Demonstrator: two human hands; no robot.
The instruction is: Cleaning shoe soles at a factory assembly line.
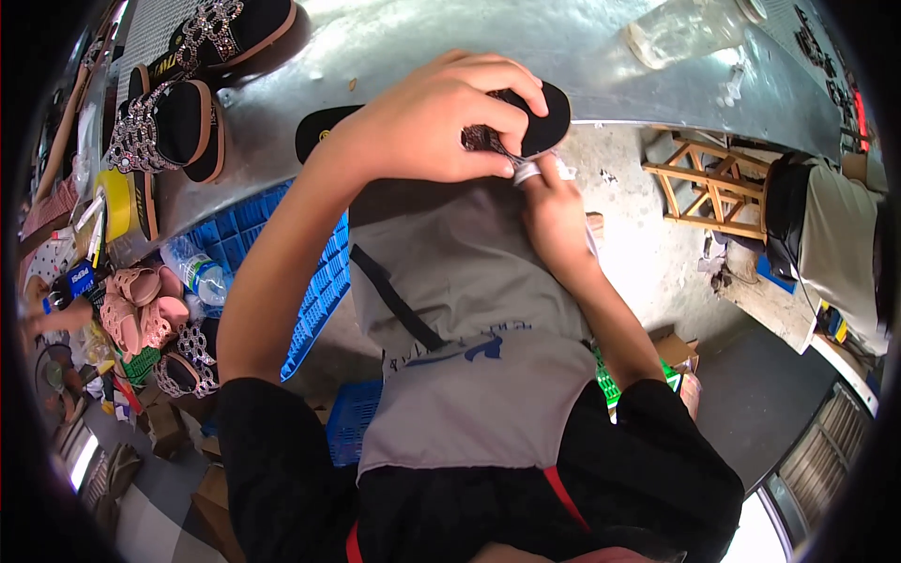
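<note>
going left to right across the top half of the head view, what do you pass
Yellow tape roll → beaded black sandals on the metal table → left hand → black sole held in both hands → clear plastic bottle → wooden stool → another person's beige sleeve.

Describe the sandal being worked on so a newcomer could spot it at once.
Find the metal table across the top, then its near edge above the grey apron. The black sandal sits there, gripped by the left hand with the right hand beneath. Unlike the jewelled sandals piled at the table's left, only this one is held.
</note>
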